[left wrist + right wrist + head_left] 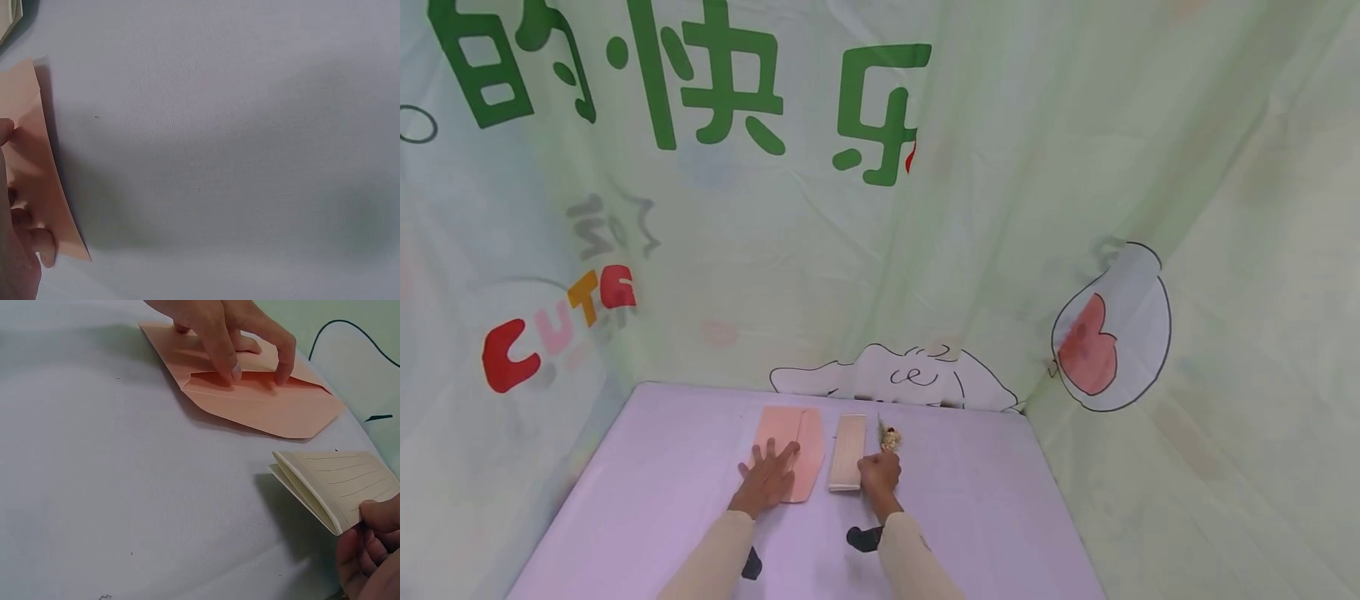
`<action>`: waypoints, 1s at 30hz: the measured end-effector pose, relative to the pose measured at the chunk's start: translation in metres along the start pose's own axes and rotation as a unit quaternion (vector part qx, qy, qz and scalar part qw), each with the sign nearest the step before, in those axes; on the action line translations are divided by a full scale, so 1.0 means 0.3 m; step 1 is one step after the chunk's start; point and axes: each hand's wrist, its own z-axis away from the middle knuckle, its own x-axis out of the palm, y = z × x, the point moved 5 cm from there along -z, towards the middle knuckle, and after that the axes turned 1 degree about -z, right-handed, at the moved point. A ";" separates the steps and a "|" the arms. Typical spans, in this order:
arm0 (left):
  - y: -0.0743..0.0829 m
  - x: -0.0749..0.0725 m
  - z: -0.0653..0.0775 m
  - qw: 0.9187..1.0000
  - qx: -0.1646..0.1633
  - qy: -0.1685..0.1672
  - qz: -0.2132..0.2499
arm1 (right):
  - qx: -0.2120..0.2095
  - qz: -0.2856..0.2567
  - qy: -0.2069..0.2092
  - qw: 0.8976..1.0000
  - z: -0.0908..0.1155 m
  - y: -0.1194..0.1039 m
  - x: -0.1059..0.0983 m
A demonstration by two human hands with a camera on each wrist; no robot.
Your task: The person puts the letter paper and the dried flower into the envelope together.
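A pink paper envelope (778,423) lies on the table with its flap spread toward the right. My left hand (767,477) rests on it with the fingers apart; in the right wrist view the fingertips touch the envelope (262,403) at its gaping mouth. To the right, a folded sheet of cream lined paper (350,475) is pinched by its near edge between thumb and fingers of my right hand (375,550). That paper is tilted, its near end raised off the table. The left wrist view shows only part of the left hand (19,256) at the envelope's edge.
A small bunch of dried flowers (891,439) lies just beyond the right hand. The lilac-covered table (985,500) meets a printed cloth curtain (820,275) at its back edge. Dark objects (865,539) show beside the forearms.
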 end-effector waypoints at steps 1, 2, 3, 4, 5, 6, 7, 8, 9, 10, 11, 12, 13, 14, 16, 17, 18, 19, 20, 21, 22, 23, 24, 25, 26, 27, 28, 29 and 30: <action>-0.003 0.000 -0.002 1.000 0.000 0.000 -0.001 | 0.002 -0.007 -0.001 1.000 0.006 -0.008 -0.007; -0.006 -0.001 -0.004 1.000 0.001 0.002 0.000 | 0.000 -0.009 -0.001 1.000 0.001 0.000 -0.005; -0.010 0.000 -0.006 1.000 0.000 0.002 0.000 | 0.002 -0.015 0.001 1.000 0.002 -0.001 -0.005; -0.017 0.004 -0.008 1.000 -0.002 0.001 0.000 | 0.000 -0.020 -0.001 1.000 0.002 -0.002 -0.005; -0.020 0.004 -0.010 1.000 -0.003 0.000 0.001 | 0.005 -0.029 0.000 1.000 -0.001 0.001 -0.001; -0.026 0.008 -0.011 1.000 -0.002 0.003 -0.003 | 0.008 -0.040 -0.005 0.999 -0.001 0.001 0.001; -0.032 0.013 -0.013 1.000 -0.001 0.005 -0.003 | 0.015 -0.051 -0.010 0.999 -0.003 0.001 0.005; -0.038 0.016 -0.013 1.000 0.002 0.009 -0.004 | 0.026 -0.066 -0.016 0.997 0.004 -0.007 0.005; -0.043 0.019 -0.013 1.000 0.003 0.012 -0.005 | 0.035 -0.077 -0.024 0.996 0.011 -0.018 0.006; -0.045 0.019 -0.012 1.000 0.005 0.017 -0.005 | 0.038 -0.087 -0.034 0.995 0.012 -0.019 0.011; -0.046 0.019 -0.010 1.000 0.008 0.021 -0.003 | 0.047 -0.095 -0.043 0.993 0.012 -0.019 0.017; -0.047 0.018 -0.008 1.000 0.009 0.022 -0.002 | 0.052 -0.102 -0.052 0.992 0.013 -0.021 0.023; -0.045 0.016 -0.005 1.000 0.011 0.024 -0.001 | 0.055 -0.106 -0.057 0.991 0.014 -0.024 0.027; -0.043 0.014 -0.003 1.000 0.010 0.022 -0.003 | 0.054 -0.109 -0.063 0.991 0.016 -0.029 0.029; -0.035 0.006 0.002 1.000 0.010 0.019 0.000 | 0.056 -0.120 -0.071 0.989 0.021 -0.038 0.033; -0.031 0.002 0.004 1.000 0.011 0.019 0.002 | 0.059 -0.125 -0.074 0.988 0.023 -0.042 0.035; -0.027 -0.001 0.005 1.000 0.012 0.017 0.001 | 0.056 -0.130 -0.077 0.987 0.027 -0.048 0.036; -0.023 -0.004 0.006 1.000 0.013 0.017 -0.001 | 0.056 -0.135 -0.080 0.986 0.031 -0.053 0.038; -0.021 -0.003 0.004 1.000 0.013 0.015 -0.002 | 0.056 -0.137 -0.084 0.985 0.034 -0.058 0.040; -0.019 -0.004 0.004 1.000 0.012 0.014 -0.001 | 0.059 -0.138 -0.088 0.985 0.037 -0.061 0.044; -0.019 -0.002 0.003 1.000 0.009 0.012 0.000 | 0.058 -0.138 -0.091 0.984 0.039 -0.064 0.047; -0.020 0.001 0.001 1.000 0.010 0.015 -0.002 | 0.056 -0.139 -0.093 0.984 0.041 -0.067 0.051; -0.021 0.004 -0.002 1.000 0.009 0.014 -0.004 | 0.054 -0.139 -0.094 0.984 0.042 -0.070 0.054; -0.020 0.006 -0.004 1.000 0.008 0.014 -0.004 | 0.056 -0.137 -0.095 0.984 0.044 -0.071 0.058; -0.019 0.007 -0.007 1.000 0.007 0.015 -0.003 | 0.052 -0.133 -0.095 0.985 0.047 -0.074 0.060; -0.018 0.008 -0.009 1.000 0.004 0.014 -0.001 | 0.049 -0.131 -0.094 0.986 0.050 -0.076 0.062; -0.016 0.009 -0.012 1.000 0.004 0.015 0.002 | 0.045 -0.129 -0.093 0.986 0.053 -0.078 0.064; -0.016 0.011 -0.015 1.000 0.002 0.013 0.001 | 0.044 -0.126 -0.091 0.987 0.056 -0.079 0.065; -0.013 0.012 -0.019 1.000 -0.002 0.008 0.001 | 0.043 -0.123 -0.089 0.987 0.059 -0.080 0.065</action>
